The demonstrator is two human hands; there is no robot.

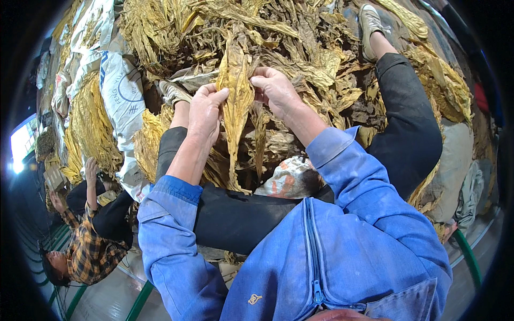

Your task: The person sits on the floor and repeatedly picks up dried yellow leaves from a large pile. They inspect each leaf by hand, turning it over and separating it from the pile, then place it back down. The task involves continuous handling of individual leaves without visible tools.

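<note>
A long dried yellow leaf [235, 96], which looks like cured tobacco, hangs before me with its narrow end pointing toward my lap. My left hand [204, 106] pinches its left edge between thumb and fingers. On the other side, my right hand [277, 88] has thumb and forefinger together at the leaf's right edge; the exact contact there is partly hidden. Beneath both hands spreads a heap of crumpled yellow and brown leaves [309, 76]. A darker, narrow leaf [260, 140] dangles just below my right hand.
White woven sacks [120, 92] and a bundle of yellow leaves [90, 124] lie to the left. Beyond them sits a co-worker in a checked shirt [94, 250]. My shoe [370, 30] rests among leaves at upper right. A stained white bag [291, 180] lies between my legs.
</note>
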